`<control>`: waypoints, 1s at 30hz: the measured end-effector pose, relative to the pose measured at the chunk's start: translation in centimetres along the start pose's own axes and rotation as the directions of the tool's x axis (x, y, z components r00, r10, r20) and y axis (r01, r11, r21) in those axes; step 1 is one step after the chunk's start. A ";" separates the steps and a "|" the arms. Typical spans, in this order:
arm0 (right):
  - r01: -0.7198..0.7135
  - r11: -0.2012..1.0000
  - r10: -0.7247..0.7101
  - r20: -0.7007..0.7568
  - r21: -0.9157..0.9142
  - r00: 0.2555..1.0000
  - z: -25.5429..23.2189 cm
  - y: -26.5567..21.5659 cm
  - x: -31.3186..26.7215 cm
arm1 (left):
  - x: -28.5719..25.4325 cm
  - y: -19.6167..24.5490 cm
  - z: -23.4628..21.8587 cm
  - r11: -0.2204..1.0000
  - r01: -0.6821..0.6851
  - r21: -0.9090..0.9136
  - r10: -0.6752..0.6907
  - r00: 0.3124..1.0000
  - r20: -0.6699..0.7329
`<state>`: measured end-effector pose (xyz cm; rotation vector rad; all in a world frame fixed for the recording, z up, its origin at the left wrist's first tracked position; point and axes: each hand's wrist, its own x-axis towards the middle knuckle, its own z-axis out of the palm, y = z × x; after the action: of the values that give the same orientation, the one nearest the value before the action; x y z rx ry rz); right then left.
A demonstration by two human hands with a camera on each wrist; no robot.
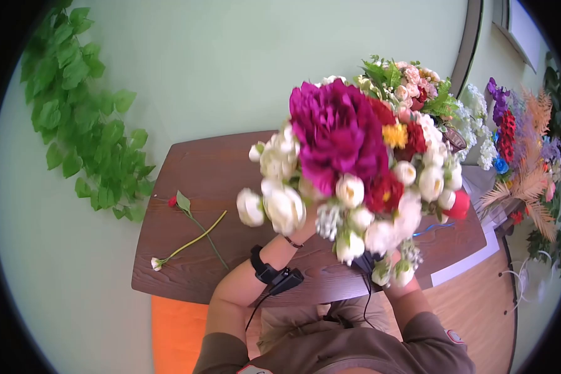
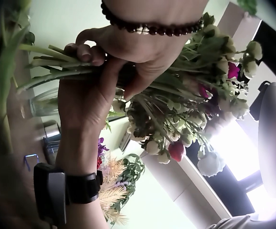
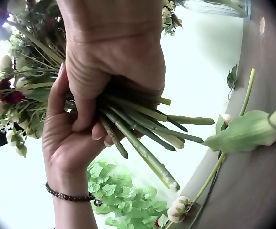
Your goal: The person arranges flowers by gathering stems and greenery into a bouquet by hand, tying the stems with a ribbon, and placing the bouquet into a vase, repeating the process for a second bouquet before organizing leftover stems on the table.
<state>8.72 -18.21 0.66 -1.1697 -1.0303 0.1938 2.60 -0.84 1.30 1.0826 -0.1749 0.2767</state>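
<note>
A large bouquet of artificial flowers (image 1: 349,143) is held up over the table, with a big purple bloom, white buds and red and yellow flowers. In the left wrist view, my left hand (image 2: 150,45), with a beaded bracelet, grips the gathered stems (image 2: 57,67). Just beside it my right hand (image 2: 83,98) closes round the same bundle. The right wrist view shows cut stem ends (image 3: 147,138) sticking out past both hands. In the head view the blooms cover most of both hands.
On the brown table (image 1: 243,162) lie a red flower (image 1: 172,201) and a white flower (image 1: 156,264) with long stems. Another arrangement (image 1: 411,87) stands behind the bouquet. A glass vase (image 2: 45,102) shows past the stems. More flowers (image 1: 530,149) crowd the right side; leafy vines (image 1: 75,112) hang left.
</note>
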 end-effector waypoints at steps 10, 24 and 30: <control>-0.165 0.975 0.161 0.039 0.152 0.986 1.9 2.7 4.2 | 1.6 0.5 0.9 0.571 -0.525 0.631 0.514 0.828 0.224; -0.045 0.946 0.092 -0.134 0.320 0.987 0.2 -1.4 5.4 | 3.3 5.8 -4.8 0.020 0.111 0.994 0.101 0.989 -0.112; -0.126 0.951 0.149 -0.061 0.281 0.987 0.4 -1.7 5.2 | 3.7 2.9 -6.0 -0.021 0.197 0.980 -0.006 0.980 -0.197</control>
<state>10.67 -15.45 5.04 -0.9863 -0.8196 0.3852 5.27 6.26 2.05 2.6147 0.3553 0.3367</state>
